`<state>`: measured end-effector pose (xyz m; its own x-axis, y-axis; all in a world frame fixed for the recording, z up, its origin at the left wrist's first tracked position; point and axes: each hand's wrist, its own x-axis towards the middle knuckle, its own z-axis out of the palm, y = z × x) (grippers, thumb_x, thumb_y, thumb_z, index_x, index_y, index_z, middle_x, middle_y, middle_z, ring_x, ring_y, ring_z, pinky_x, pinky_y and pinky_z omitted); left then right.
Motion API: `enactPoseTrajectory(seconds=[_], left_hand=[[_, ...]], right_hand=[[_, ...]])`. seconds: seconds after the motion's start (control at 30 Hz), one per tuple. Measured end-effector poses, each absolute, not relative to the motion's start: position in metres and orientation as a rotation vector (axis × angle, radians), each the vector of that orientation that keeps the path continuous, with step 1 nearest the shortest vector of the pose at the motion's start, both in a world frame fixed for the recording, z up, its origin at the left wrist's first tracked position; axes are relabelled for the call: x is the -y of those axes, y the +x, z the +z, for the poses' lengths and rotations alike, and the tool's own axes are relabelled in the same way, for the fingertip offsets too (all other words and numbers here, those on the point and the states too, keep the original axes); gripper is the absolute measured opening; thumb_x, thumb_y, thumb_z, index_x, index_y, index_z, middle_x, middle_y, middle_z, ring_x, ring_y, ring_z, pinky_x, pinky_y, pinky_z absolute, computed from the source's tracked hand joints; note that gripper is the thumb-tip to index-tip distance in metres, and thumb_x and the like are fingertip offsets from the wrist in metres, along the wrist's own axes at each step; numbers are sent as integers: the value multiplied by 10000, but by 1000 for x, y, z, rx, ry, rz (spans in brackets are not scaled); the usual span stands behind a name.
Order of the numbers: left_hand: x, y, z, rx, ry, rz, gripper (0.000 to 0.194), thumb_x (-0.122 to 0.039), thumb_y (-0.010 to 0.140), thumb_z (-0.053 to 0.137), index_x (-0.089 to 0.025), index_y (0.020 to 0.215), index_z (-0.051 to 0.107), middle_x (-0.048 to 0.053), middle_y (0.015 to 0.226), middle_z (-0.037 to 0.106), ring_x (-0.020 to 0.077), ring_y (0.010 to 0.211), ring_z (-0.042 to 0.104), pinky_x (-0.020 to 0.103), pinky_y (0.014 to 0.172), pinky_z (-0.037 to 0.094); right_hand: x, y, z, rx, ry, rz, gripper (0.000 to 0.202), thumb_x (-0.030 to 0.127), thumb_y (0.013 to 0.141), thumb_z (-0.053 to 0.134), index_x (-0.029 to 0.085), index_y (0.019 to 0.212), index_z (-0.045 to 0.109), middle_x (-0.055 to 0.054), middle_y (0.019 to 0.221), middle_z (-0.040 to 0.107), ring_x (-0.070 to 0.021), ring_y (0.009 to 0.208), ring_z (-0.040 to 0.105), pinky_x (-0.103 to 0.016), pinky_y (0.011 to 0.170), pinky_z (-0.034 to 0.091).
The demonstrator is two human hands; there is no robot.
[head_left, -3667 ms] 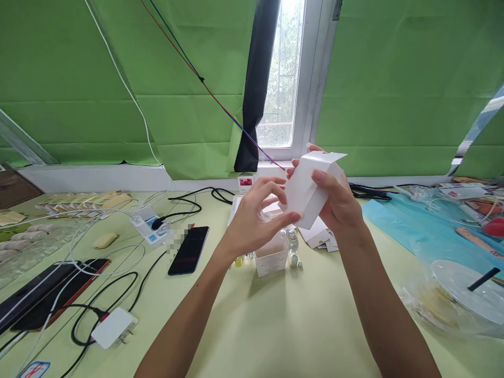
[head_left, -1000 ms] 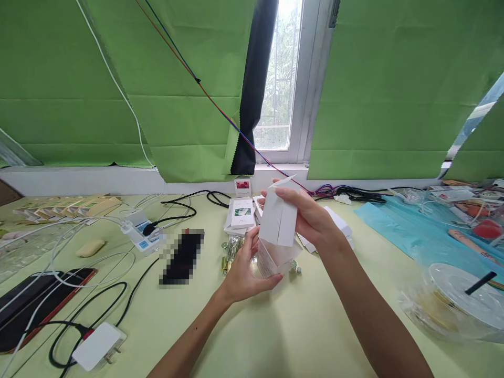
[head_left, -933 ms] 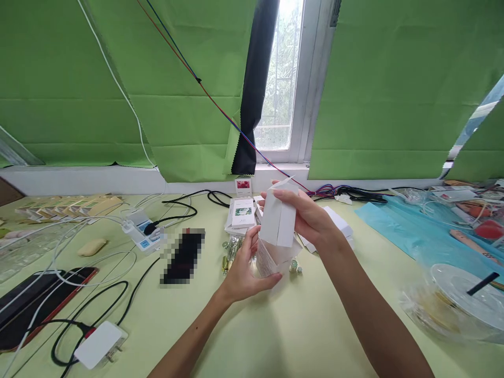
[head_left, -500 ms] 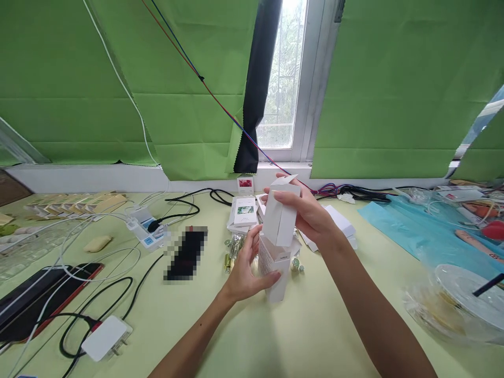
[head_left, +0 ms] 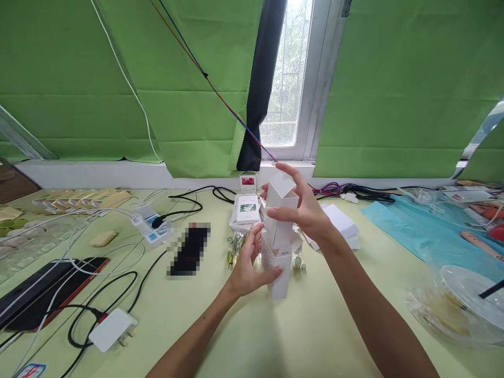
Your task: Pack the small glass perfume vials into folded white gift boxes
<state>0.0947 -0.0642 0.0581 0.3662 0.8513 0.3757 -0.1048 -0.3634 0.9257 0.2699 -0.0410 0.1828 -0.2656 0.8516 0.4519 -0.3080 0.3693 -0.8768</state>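
My left hand (head_left: 252, 268) is wrapped round a white carton (head_left: 280, 278) with printed text on its side and its top flaps open. Above it, my right hand (head_left: 301, 207) grips a narrower white inner box (head_left: 277, 228), thumb on the near face and fingers on the far side. The lower end of this inner box is in the mouth of the carton, most of it standing out above. A flap tilts up at its top. Behind my hands lie small glass vials (head_left: 298, 262), some foil packets (head_left: 239, 241) and a stack of printed white boxes (head_left: 248, 210).
To the left are a power strip (head_left: 151, 228), tangled cables, a white charger (head_left: 113, 329) and dark phones (head_left: 51, 294). White boxes (head_left: 342, 220) lie right of centre. A blue plastic sheet (head_left: 401, 223) and a clear lidded container (head_left: 452, 310) are at the right.
The camera view has shifted slightly. My right hand's index finger has lifted off the inner box's top, whose flap now shows more. The inner box stays partly in the carton.
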Motion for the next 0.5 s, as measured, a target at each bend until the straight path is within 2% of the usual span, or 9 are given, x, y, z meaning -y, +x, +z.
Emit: enactPoseTrajectory(seconds=[0.33, 0.5], left_hand=[[65, 95, 62, -657, 1602, 1176, 906, -375, 720, 828, -276, 1473, 332, 140, 1455, 538, 301, 1350, 535, 453, 1128, 441], [65, 97, 65, -651, 1603, 1186, 914, -405, 716, 824, -271, 1486, 349, 142, 1403, 572, 311, 1347, 536, 472, 1110, 457]], right_hand=[[41, 271, 180, 1524, -472, 1253, 863, 259, 633, 914, 365, 1353, 451, -24, 1128, 673, -251, 1042, 681, -477, 966, 563], [42, 271, 182, 1549, -492, 1275, 895, 282, 610, 925, 366, 1363, 448, -24, 1119, 679, -274, 1049, 682, -486, 938, 568]])
